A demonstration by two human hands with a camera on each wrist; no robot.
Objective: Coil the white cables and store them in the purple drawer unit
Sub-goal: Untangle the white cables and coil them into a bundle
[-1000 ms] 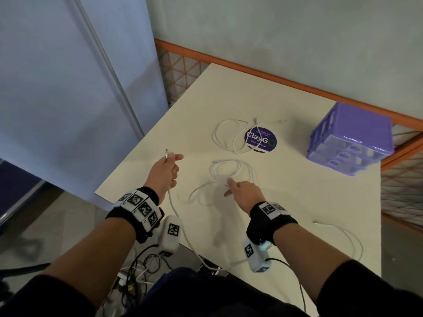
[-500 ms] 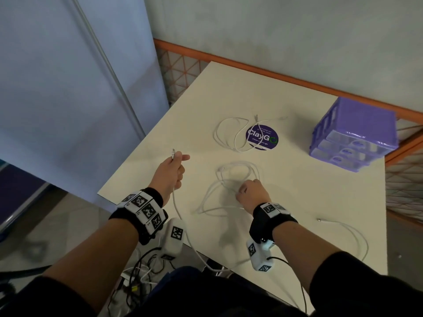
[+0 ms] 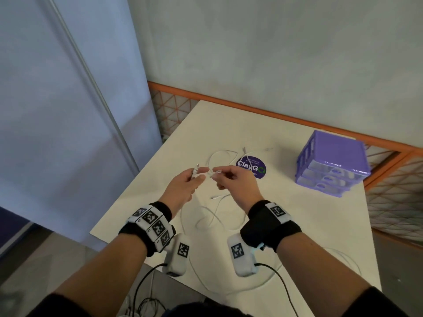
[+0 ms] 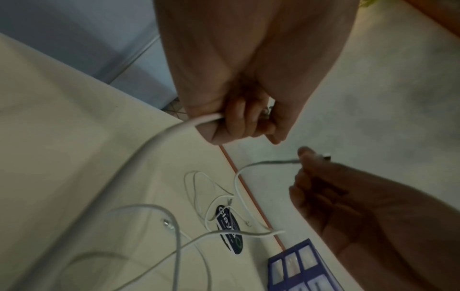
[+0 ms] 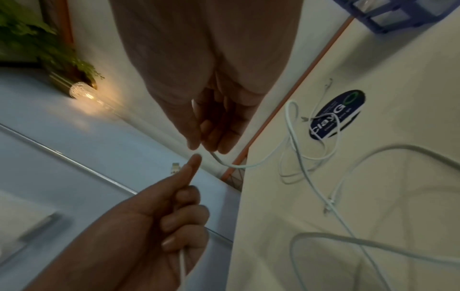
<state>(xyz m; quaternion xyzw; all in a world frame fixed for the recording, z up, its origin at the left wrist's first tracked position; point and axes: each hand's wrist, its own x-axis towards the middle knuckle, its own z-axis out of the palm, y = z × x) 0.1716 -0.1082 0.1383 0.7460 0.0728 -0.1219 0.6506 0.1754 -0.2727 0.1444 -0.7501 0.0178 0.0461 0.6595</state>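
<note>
My left hand [image 3: 183, 186] grips a white cable [image 4: 159, 137] near its end; the plug [image 3: 196, 167] sticks up above the fist. My right hand [image 3: 231, 179] pinches another white cable end [image 3: 215, 174] between thumb and fingers, close beside the left. Both hands hover above the table. Slack cable loops [image 3: 215, 217] lie on the table below them, with a loose plug [image 3: 214, 197]. I cannot tell whether both held ends belong to one cable. Another white cable [image 3: 219, 154] lies further back. The purple drawer unit [image 3: 332, 163], drawers closed, stands at the back right.
A round dark sticker [image 3: 251, 168] marks the white table [image 3: 297, 225] beside the far cable. One more white cable [image 3: 343, 255] lies near the front right edge. An orange rail [image 3: 251, 110] runs behind the table, and a grey partition [image 3: 68, 110] stands on the left.
My right hand lifted off the table with a cable end and came up beside the left hand. The left hand rose a little with its cable.
</note>
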